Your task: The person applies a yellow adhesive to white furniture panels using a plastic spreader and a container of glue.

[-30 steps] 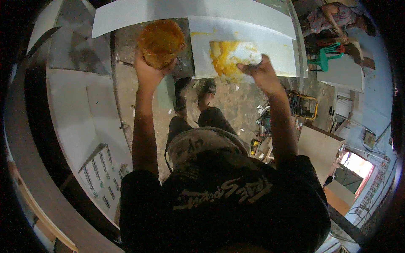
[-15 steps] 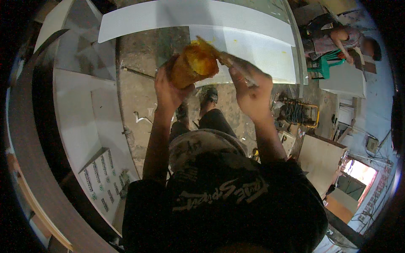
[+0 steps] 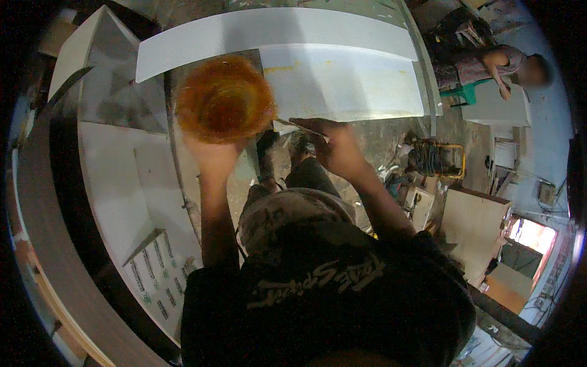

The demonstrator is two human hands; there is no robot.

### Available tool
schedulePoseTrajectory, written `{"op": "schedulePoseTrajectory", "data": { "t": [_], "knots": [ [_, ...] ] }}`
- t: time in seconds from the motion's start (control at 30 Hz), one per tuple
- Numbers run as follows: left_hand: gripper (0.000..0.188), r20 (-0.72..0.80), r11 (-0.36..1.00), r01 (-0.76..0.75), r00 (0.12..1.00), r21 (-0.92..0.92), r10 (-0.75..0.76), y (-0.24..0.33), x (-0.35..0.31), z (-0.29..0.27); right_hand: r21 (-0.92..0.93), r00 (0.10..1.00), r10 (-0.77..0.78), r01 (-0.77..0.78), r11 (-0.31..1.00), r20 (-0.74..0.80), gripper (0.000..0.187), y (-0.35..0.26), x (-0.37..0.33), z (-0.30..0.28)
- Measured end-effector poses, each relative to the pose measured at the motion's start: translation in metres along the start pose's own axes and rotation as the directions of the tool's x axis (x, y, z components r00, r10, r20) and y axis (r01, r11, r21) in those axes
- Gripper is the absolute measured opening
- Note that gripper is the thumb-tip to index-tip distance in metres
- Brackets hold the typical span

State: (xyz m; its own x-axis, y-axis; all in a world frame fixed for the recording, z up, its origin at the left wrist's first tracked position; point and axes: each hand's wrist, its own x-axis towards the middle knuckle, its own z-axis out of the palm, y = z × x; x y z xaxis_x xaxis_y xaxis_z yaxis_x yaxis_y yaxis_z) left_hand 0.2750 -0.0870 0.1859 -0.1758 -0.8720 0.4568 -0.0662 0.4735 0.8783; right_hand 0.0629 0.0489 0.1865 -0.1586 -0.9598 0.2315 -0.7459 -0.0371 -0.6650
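Note:
A round, open container [image 3: 226,101], coated inside and around the rim with amber-yellow glue-like stuff, is gripped from below by my left hand [image 3: 211,153]. Its mouth faces up toward me, and most of my left fingers are hidden beneath it. My right hand [image 3: 342,147] is closed on a thin, flat spreader [image 3: 299,126], seen nearly edge-on, its tip close to the container's right rim. Beyond my hands lies a white panel [image 3: 361,85] with a few yellow smears near its left end. A long white strip [image 3: 275,27] lies along its far side.
Grey-white cabinet boards [image 3: 110,159] stand at my left. On the far right, another person [image 3: 489,64] is beside a green plastic chair [image 3: 466,93]. A yellow-framed rack with dark cables [image 3: 437,158] and a pale wooden box [image 3: 468,220] are at right.
The container has moved left and nearer, its mouth now turned up toward me. My right hand has come down, and the spreader has left the container's mouth. More yellow shows on the panel.

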Motion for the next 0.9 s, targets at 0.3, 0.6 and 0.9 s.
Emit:
{"op": "schedulePoseTrajectory", "data": {
  "t": [0.3, 0.6, 0.9],
  "knots": [
    [0.076, -0.203, 0.999, 0.025, 0.979, -0.030, -0.030, -0.032, 0.031, 0.001, -0.374, 0.945, 0.326, -0.301, 0.877, 0.004, 0.039, 0.105, 0.064, -0.014],
    [0.072, -0.193, 0.982, 0.160, 0.965, -0.095, -0.176, -0.051, 0.012, -0.002, 0.193, 0.839, 0.463, -0.524, 0.830, 0.286, 0.031, 0.060, 0.124, -0.029],
    [0.060, -0.189, 0.992, 0.065, 0.978, -0.109, -0.085, -0.035, 0.011, -0.006, 0.725, 0.807, 0.485, -0.552, 0.412, 0.338, 0.057, -0.021, 0.103, -0.019]
  ]
}}
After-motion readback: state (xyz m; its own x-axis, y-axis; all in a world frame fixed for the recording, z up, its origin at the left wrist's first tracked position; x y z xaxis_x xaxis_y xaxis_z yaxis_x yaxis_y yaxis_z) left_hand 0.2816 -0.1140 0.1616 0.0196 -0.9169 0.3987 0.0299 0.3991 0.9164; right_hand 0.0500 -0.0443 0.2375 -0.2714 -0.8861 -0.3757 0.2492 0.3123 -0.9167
